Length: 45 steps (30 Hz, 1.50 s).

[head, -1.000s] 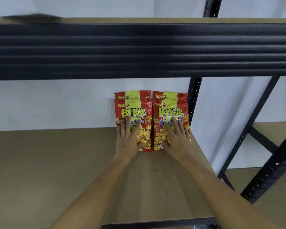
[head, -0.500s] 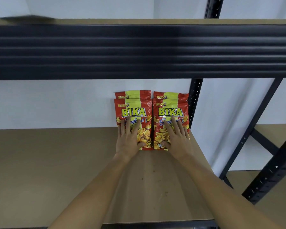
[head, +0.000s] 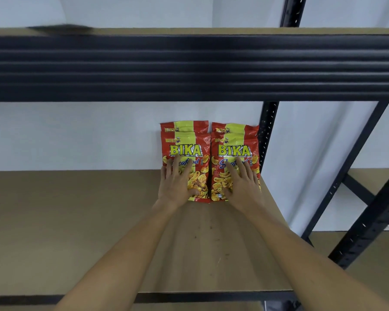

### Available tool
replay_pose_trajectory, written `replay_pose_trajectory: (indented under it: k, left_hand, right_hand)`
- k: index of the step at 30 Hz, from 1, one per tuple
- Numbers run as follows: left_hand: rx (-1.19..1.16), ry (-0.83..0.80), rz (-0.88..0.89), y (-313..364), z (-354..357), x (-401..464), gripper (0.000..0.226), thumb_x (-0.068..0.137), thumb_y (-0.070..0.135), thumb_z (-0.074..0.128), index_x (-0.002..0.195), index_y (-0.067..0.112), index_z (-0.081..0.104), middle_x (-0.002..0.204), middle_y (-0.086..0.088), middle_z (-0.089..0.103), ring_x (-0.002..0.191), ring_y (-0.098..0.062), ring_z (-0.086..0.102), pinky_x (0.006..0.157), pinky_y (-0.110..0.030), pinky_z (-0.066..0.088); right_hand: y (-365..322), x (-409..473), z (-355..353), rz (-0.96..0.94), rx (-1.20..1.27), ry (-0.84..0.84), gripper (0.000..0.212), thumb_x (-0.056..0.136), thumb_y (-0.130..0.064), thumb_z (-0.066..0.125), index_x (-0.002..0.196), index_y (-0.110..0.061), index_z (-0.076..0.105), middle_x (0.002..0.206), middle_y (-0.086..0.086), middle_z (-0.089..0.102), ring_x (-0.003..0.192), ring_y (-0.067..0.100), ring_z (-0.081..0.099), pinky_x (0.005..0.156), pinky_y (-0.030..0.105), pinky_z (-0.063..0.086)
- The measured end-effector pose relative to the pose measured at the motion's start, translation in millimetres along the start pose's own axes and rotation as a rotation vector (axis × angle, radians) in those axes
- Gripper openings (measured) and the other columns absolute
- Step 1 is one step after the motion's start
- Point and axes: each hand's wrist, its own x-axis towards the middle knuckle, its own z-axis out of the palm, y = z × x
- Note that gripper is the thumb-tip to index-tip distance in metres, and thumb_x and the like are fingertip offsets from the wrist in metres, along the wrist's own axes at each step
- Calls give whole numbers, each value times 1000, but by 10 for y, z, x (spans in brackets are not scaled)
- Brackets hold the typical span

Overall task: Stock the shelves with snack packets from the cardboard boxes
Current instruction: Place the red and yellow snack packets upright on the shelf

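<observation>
- The rack [head: 193,66] fills the view: a black ribbed beam runs across the top, with black pierced uprights and braces on the right.
- The shelf [head: 65,232] below it is a brown board, bare on the left and near edge, with a few small dark specks near the middle.
- A white wall [head: 76,135] stands behind the shelf.
- Both forearms reach in from the bottom edge toward the far right corner of the shelf.
- Four red and yellow BIKA packets sit at that corner in two rows, leaning against the wall beside the rear upright.
- The left packet [head: 185,151] and right packet [head: 235,151] stand side by side, edges touching; behind each, the top of another packet shows.
- The left hand [head: 174,185] lies flat on the left packet, fingers straight and spread, thumb near the lower edge.
- The right hand [head: 241,185] lies flat on the right packet, fingers likewise straight and spread.
</observation>
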Motion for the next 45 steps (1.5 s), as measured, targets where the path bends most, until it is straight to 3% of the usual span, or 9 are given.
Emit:
replay_pose_trajectory:
  k: [7, 14, 18, 27, 35, 40, 45]
  left_hand:
    - [-54, -1, -10, -88, -161, -205, 87, 89, 59, 60, 157, 29, 14, 164, -10, -1, 151, -32, 1, 122, -51, 10]
    - [-124, -11, -9, -337, -437, -617, 69, 91, 49, 61, 149, 26, 34, 154, -8, 29, 140, -31, 30, 113, -47, 33]
    - [-126, -45, -18, -626, -632, -1037, 58, 92, 45, 60, 144, 26, 41, 144, -8, 42, 132, -31, 40, 106, -42, 37]
    - [-86, -91, -40, -1746, -1034, -2398, 56, 96, 44, 55, 145, 20, 42, 147, -10, 42, 135, -31, 37, 107, -45, 37]
    - [-267, -23, -42, -2411, -1124, -3499, 42, 95, 32, 57, 136, 24, 52, 135, -2, 55, 123, -27, 48, 101, -41, 41]
    - [-371, 106, -15, -2561, -1022, -4173, 38, 93, 22, 58, 131, 23, 57, 126, 1, 58, 114, -21, 51, 96, -39, 44]
    - [-396, 6, -121, -2719, -617, -4827, 37, 92, 16, 59, 128, 25, 58, 123, 3, 57, 114, -18, 49, 97, -37, 43]
  right_hand:
    - [-216, -115, -134, 20, -4, 17, 75, 93, -31, 64, 157, -24, 24, 163, 12, 20, 152, 35, 14, 121, 50, 16]
    - [-696, -411, -273, 25, -16, 8, 63, 91, -27, 63, 149, -21, 40, 153, 9, 37, 140, 34, 35, 114, 49, 31]
    - [-1126, -692, -328, 30, -4, -18, 57, 93, -29, 62, 147, -23, 44, 152, 8, 39, 138, 33, 38, 111, 49, 34]
    - [-2517, -1635, -338, 20, 96, -80, 52, 94, -27, 59, 144, -21, 46, 144, 7, 46, 133, 29, 42, 107, 48, 36]
    - [-3660, -2428, -256, -121, 241, -67, 46, 94, -25, 59, 139, -21, 52, 136, 2, 53, 127, 25, 48, 105, 42, 38]
    - [-3986, -2955, -96, -265, 315, -22, 41, 93, -19, 60, 134, -21, 56, 126, -1, 56, 118, 20, 50, 98, 41, 41]
    - [-4024, -3463, 284, -268, 288, -178, 43, 92, -18, 60, 134, -25, 55, 127, -4, 53, 119, 18, 48, 97, 38, 39]
